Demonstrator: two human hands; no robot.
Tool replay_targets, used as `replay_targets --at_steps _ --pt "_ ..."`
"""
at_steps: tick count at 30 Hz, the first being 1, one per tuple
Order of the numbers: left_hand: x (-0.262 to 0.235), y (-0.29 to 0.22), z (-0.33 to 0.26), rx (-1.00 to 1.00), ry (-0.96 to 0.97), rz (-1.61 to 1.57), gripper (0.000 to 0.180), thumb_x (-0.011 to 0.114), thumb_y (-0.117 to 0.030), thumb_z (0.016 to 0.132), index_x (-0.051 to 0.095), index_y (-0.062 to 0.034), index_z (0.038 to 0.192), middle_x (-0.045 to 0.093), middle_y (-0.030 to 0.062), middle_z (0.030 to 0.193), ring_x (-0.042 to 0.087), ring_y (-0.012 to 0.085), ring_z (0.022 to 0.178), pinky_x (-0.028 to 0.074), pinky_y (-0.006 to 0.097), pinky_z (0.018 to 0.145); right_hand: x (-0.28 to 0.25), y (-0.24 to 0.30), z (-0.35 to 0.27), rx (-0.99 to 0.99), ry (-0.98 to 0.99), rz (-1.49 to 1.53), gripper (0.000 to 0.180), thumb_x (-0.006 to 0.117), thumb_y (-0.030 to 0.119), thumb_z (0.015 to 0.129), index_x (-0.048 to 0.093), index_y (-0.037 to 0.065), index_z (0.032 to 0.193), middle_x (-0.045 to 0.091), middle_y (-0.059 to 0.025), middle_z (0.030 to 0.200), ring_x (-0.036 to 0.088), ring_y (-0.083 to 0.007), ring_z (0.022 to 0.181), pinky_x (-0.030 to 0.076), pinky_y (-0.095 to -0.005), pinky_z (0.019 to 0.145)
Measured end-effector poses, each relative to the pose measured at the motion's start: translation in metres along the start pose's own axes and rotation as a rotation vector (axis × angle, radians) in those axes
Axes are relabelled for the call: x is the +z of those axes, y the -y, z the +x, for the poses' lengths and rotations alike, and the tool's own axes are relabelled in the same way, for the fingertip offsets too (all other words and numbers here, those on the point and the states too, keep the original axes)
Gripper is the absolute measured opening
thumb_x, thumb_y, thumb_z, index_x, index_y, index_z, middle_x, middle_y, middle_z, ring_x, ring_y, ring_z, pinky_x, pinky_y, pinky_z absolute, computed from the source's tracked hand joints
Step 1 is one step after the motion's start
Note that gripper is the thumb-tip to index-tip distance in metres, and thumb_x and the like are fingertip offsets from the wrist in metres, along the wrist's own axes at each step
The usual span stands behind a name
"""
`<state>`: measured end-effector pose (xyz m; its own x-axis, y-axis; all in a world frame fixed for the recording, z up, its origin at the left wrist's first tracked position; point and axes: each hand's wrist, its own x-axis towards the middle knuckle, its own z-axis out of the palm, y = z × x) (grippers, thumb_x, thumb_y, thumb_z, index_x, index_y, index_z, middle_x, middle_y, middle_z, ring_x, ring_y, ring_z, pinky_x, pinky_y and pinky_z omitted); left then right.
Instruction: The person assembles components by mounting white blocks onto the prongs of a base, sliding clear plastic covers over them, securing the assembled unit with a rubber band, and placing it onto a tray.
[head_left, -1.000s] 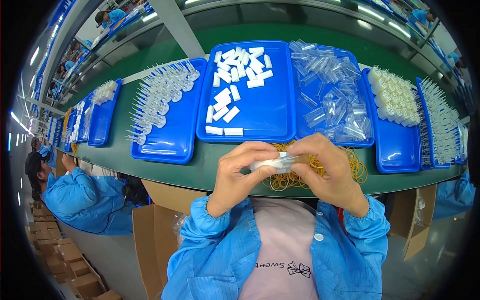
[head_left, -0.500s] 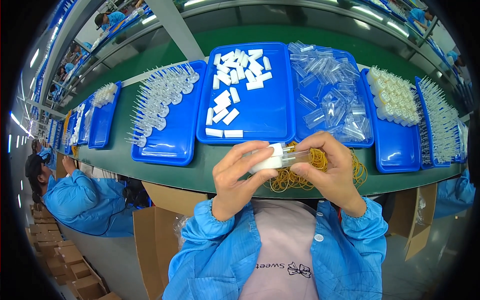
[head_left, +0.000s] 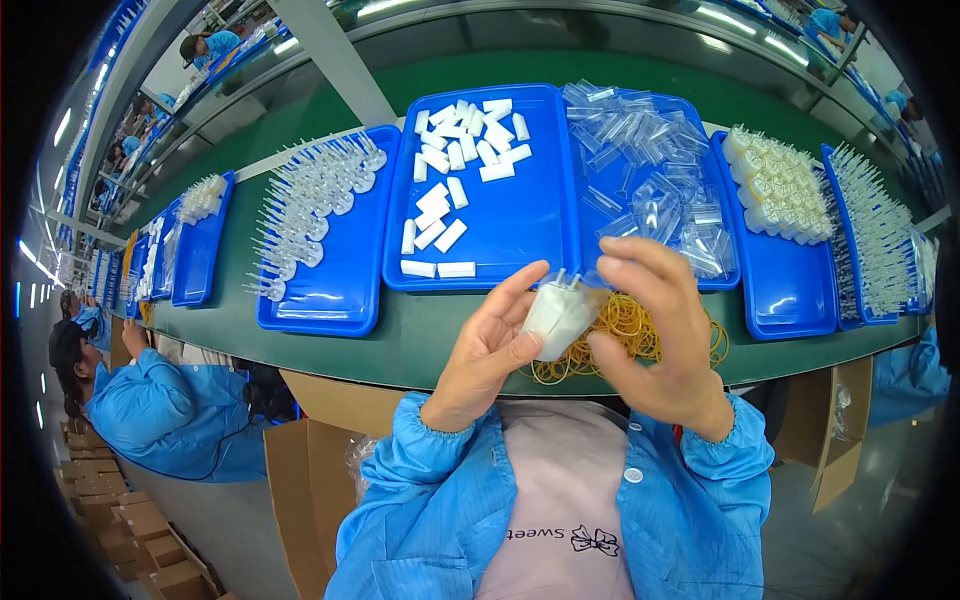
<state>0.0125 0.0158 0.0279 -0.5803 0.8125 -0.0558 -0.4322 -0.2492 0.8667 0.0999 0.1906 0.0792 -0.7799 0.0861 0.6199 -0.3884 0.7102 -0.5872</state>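
Note:
My left hand (head_left: 488, 345) grips a white plastic piece (head_left: 556, 322) between thumb and fingers, tilted above the table's near edge. Two thin clear prongs (head_left: 567, 278) stick up from its top, and a clear plastic sleeve seems to surround it, though its edges are blurred. Close by on the right, my right hand (head_left: 662, 345) has its thumb and fingers spread in a wide curve beside the piece. It looks to be holding nothing. Yellow rubber bands (head_left: 630, 332) lie in a loose pile beyond and under both hands.
Ahead stand blue trays with white blocks (head_left: 432, 205) and clear sleeves (head_left: 660, 200). Trays of clear stemmed parts (head_left: 310, 215) and banded white bundles (head_left: 782, 190) flank them. Open cardboard boxes (head_left: 310, 490) sit below the table edge. A co-worker (head_left: 165, 400) sits at left.
The white piece has turned from lying sideways to prongs up, and the clear sleeve now seems to be over it. My right fingers have spread away from the sleeve they pinched.

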Motion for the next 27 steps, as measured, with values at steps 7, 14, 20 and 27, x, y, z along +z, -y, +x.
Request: replay_targets --at_steps 7,14,20,27 --pt "0.01 -0.004 -0.004 -0.077 0.035 -0.145 0.081 0.07 -0.03 0.085 0.023 -0.003 0.146 0.04 0.0117 0.14 0.044 0.0223 0.127 0.041 0.038 0.101 0.006 0.007 0.001 -0.132 0.265 -0.001 0.089 0.083 0.017 0.061 0.039 0.013 0.137 0.034 -0.0225 0.143 0.036 -0.0429 0.131 0.035 -0.0506 0.104" --pt "0.009 0.002 -0.008 -0.19 0.062 -0.243 0.079 0.069 -0.034 0.085 0.025 -0.0072 0.145 0.045 0.0095 0.133 0.05 0.0218 0.12 0.045 0.037 0.097 0.012 0.0 -0.001 -0.138 0.273 -0.051 0.097 0.085 0.014 0.056 0.036 0.016 0.139 0.033 -0.0205 0.143 0.035 -0.0417 0.131 0.038 -0.0491 0.102" --pt "0.008 0.002 -0.001 -0.208 0.101 -0.281 0.081 0.067 -0.039 0.085 0.022 -0.0086 0.146 0.048 0.0095 0.13 0.052 0.0229 0.117 0.045 0.036 0.096 0.015 -0.001 0.003 -0.058 0.224 0.033 0.092 0.081 0.009 0.059 0.038 0.014 0.141 0.047 -0.0163 0.13 0.048 -0.0356 0.119 0.044 -0.0448 0.095" --pt "0.011 0.008 -0.004 0.141 -0.087 -0.076 0.084 0.066 -0.041 0.086 0.021 -0.0048 0.147 0.044 0.013 0.133 0.051 0.0238 0.118 0.044 0.037 0.097 0.01 0.001 0.003 -0.046 0.269 0.13 0.092 0.081 0.006 0.057 0.04 0.012 0.139 0.051 -0.0125 0.129 0.051 -0.0325 0.118 0.041 -0.0433 0.094"
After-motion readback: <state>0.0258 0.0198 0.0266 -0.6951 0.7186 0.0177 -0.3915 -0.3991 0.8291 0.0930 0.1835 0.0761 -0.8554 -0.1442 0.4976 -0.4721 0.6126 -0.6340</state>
